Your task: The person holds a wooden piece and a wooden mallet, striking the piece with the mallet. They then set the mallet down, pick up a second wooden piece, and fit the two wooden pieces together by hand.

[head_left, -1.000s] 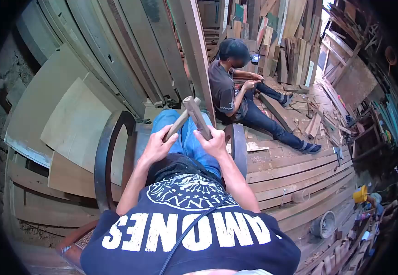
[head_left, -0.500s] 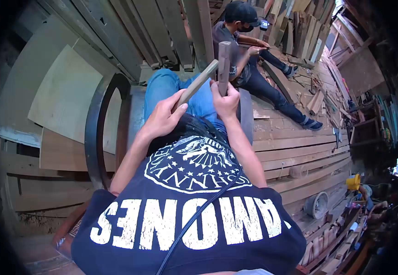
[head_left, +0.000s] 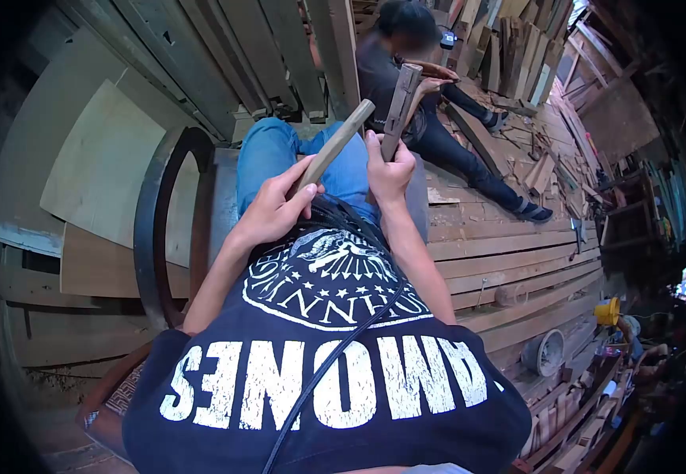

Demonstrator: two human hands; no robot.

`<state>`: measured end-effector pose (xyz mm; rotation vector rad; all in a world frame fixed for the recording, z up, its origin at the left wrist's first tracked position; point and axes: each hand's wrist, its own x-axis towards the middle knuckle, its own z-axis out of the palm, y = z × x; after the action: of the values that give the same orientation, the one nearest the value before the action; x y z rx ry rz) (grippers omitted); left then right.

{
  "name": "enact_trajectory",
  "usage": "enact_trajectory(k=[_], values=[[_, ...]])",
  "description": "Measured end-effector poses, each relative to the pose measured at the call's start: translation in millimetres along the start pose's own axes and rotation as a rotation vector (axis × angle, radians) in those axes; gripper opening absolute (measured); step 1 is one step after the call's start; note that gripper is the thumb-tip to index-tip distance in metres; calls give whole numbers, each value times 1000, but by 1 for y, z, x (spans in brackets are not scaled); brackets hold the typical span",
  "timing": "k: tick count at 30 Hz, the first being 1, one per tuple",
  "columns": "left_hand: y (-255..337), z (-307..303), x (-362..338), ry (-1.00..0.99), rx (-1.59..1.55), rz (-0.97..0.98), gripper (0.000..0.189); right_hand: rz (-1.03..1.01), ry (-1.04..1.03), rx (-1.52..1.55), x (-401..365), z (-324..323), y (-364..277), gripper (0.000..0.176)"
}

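My left hand (head_left: 273,207) is closed round the lower end of a pale wooden stick (head_left: 341,138), which slants up to the right above my lap. In my right hand (head_left: 391,172) is a darker wooden strip (head_left: 401,109), held near its bottom and leaning slightly right. Marks that look like notches or slots run along its visible face. The upper ends of the two pieces are close together but apart. Both hands are above my jeans (head_left: 268,150), in front of my printed black shirt (head_left: 343,316).
A dark curved armrest (head_left: 145,245) is at my left, near leaning boards (head_left: 94,166). Another person (head_left: 394,75) sits ahead on the plank floor (head_left: 509,272), hands together. Wood scraps (head_left: 540,174), a round metal pail (head_left: 544,353) and a yellow container (head_left: 608,311) lie to the right.
The dark strip has tilted to the right and turned, showing more of its notched face. My left hand and the pale stick have shifted slightly left and down.
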<state>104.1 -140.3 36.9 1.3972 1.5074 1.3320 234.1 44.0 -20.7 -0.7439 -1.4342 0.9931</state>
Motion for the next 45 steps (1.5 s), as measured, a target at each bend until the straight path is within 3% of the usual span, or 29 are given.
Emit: enact_trajectory(k=[9,13,15,18,19,20,22,25,26,29,35,38,42,43,45], values=[[8,21,4,-147,-144,-154,56,47,76,58,-1,-8,-1,12],[22,29,25,-216,-105,-112,54,306,-55,330,4,-42,-24,14],[29,38,38,-248,-63,-136,52,279,-110,134,7,-81,-42,22],[24,57,53,-337,153,-123,55,326,-212,-175,9,-143,-73,50],[-1,66,56,-336,245,81,56,314,-248,-333,7,-162,-81,59],[1,69,55,-396,329,79,57,319,-251,-343,4,-179,-80,59],[3,74,52,-451,402,64,57,-77,-370,-713,-7,-203,-76,62],[1,77,51,-529,543,67,59,-60,-448,-656,-31,-210,-85,58],[1,78,51,-545,589,52,59,41,-445,-658,-39,-207,-91,54],[2,79,52,-573,664,25,60,-8,-532,-643,-52,-201,-79,54],[2,81,46,-492,767,115,58,97,-450,-871,-50,-200,-61,55],[6,82,45,-458,799,106,56,51,-573,-813,-47,-200,-69,55],[1,82,42,-439,782,119,54,248,-507,-947,-37,-202,-75,55],[2,83,42,-417,776,98,51,243,-506,-954,-38,-205,-73,55],[4,83,41,-382,772,72,47,-23,-605,-727,-44,-206,-61,55]])
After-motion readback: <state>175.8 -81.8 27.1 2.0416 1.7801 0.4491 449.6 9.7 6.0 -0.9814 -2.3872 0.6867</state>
